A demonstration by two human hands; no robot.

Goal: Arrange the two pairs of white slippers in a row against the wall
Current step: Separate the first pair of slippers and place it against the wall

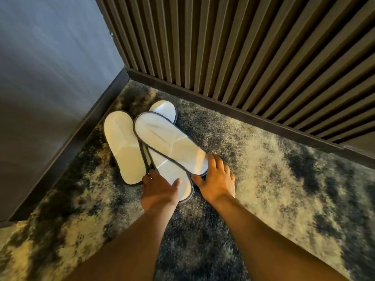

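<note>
White slippers with dark trim lie piled in the floor corner. One slipper [121, 147] lies flat at the left, close to the grey wall. A top slipper [168, 138] lies slantwise across a lower slipper [174, 177]. A white toe [164, 109] pokes out behind the pile; I cannot tell which slipper it belongs to. My left hand [160, 189] grips the lower slipper's heel, thumb on top. My right hand [217, 179] holds the top slipper's heel, fingers over it and thumb at its edge.
A grey wall [50, 78] stands at the left and a dark slatted wall [243, 47] runs along the back right, both with dark skirting [223, 110]. The mottled grey and beige carpet [284, 169] stretches to the right along the slatted wall.
</note>
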